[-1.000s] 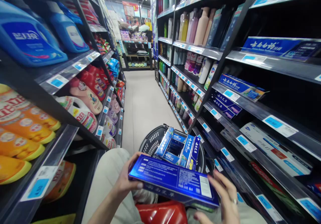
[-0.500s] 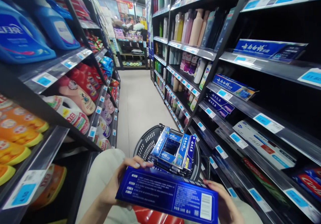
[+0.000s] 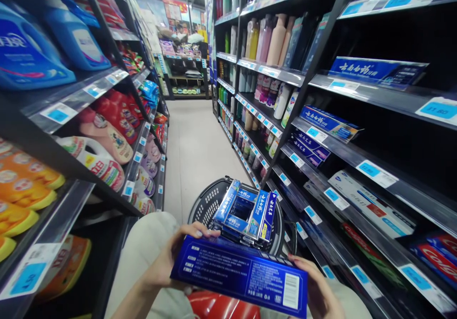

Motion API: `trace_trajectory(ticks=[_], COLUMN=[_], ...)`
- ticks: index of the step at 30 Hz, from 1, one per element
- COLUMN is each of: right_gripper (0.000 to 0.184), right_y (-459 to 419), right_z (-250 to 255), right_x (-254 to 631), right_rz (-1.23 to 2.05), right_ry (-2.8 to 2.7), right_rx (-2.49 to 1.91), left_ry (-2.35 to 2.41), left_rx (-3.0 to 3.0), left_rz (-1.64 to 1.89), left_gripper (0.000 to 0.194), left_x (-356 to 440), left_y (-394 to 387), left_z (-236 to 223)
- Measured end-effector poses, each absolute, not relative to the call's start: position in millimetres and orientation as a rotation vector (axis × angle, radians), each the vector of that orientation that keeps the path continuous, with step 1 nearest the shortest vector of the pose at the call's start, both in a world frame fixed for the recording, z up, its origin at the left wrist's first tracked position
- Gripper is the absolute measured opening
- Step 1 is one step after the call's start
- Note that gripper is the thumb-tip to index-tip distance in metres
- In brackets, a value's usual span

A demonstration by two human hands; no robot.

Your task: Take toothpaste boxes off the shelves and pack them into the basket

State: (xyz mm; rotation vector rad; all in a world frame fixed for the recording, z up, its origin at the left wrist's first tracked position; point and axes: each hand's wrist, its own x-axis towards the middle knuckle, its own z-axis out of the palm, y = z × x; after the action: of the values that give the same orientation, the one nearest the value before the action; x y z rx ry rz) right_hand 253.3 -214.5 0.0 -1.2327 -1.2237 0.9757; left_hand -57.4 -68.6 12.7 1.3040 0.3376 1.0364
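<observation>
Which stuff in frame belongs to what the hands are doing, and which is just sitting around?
In the job:
blue box, held by left hand and right hand
black basket just beyond, likely
cartons in that basket, likely

Just around:
blue bottles, left shelf
orange bottles, lower left
peach bottle, right shelf
red object, partly hidden
</observation>
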Motion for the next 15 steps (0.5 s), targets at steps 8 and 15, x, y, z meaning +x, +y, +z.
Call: trace_trajectory(ticks=[8,15], right_gripper=[0.073,0.062], right_y=[-199,-175], right_z=[6,-20], right_x=[227,228], right_rz=[1.199,1.372], right_ry=[-0.792,-0.674], right_rx=[-1.234,-1.711], left_ry=[0.717,1.158], left_rx=[1.217,0.969], left_rz=[0.873,0.466], left_gripper=[0.077,0.064], left_x=[-56,-41], left_y=[-57,-55], left_z=[2,-6])
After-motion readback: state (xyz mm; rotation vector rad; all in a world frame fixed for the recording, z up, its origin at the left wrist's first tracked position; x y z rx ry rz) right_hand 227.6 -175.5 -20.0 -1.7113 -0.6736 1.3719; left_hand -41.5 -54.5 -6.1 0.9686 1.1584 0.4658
